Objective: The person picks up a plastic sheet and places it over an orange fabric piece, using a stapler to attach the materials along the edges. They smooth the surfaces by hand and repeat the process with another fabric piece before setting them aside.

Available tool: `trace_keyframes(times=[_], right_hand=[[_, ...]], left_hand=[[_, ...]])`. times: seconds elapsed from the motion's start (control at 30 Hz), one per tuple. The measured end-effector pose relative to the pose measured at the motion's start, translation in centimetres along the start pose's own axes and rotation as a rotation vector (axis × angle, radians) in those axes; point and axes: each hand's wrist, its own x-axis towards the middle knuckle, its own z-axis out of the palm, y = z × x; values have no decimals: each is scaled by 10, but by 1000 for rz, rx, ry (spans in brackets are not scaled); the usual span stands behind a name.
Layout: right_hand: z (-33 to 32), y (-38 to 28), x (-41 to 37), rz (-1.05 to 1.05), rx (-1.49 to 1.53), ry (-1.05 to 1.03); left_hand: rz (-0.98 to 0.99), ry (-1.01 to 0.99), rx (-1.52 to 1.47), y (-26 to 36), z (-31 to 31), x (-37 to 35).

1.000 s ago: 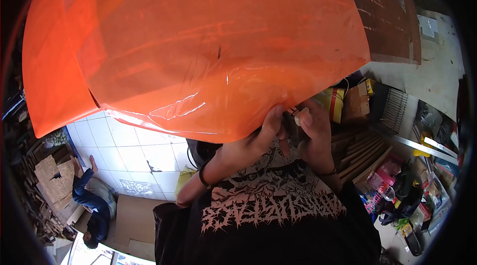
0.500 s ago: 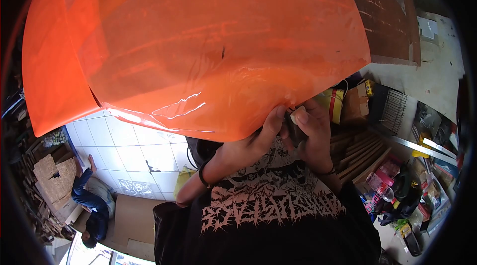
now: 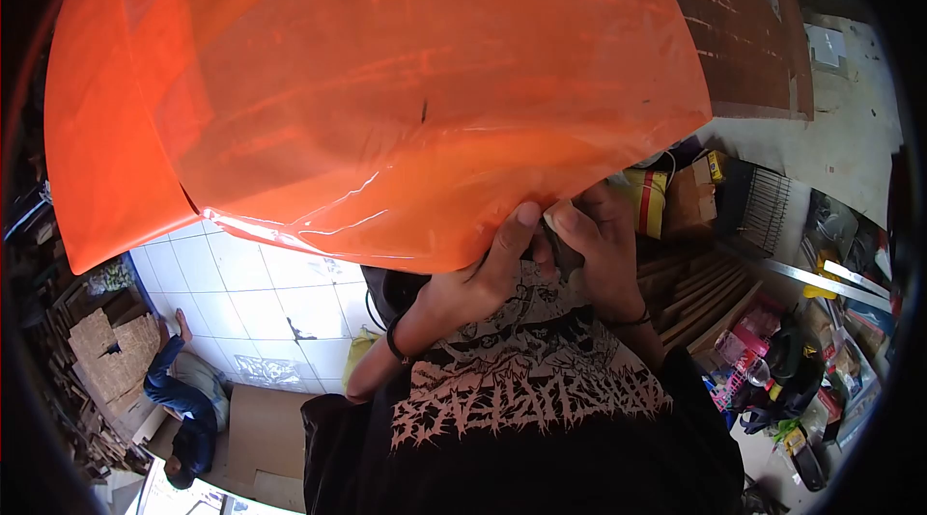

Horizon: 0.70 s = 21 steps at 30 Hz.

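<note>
A large glossy orange sheet [image 3: 435,61] spreads over the upper view, its near edge curled down toward me. At that edge my left hand [image 3: 492,264] is closed, thumb on top and fingers beneath, gripping the sheet. Close beside it on the right, my right hand [image 3: 597,250] is closed at the same edge, thumb and fingers pinched around a small pale object, mostly hidden, whose kind I cannot make out. The two thumbs are nearly together. A brown sheet [image 3: 739,32] lies at the far right, partly under the orange one.
Another person [image 3: 188,399] is low on the left near white floor tiles [image 3: 261,298]. Wood pieces [image 3: 111,351] are piled at far left. To the right are wooden strips [image 3: 700,298], a metal ruler [image 3: 821,283], a wire rack [image 3: 768,211] and a clutter of small goods.
Both hands have shifted slightly left along the sheet's edge, the right thumb now closer to the left thumb. The small pale object shows less.
</note>
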Motion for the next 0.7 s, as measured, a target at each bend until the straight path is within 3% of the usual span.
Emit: trace_keyframes(times=[0.13, 0.2, 0.3, 0.4, 0.5, 0.7], right_hand=[[-18, 4, -1, 20, 68, -96], [-29, 1, -2, 15, 112, -56], [-46, -8, -4, -127, 106, 230], [-50, -43, 7, -343, -147, 598], [-47, -88, 28, -450, -314, 781], [-60, -149, 93, -288, -1053, 147]], left_hand=[[-34, -50, 12, 12, -2, 1], [0, 46, 157, -2, -7, -4], [11, 97, 204, -13, -11, -9], [-6, 90, 270, -2, -16, -15], [-32, 94, 276, 17, -15, -19], [6, 31, 270, 29, -20, -17]])
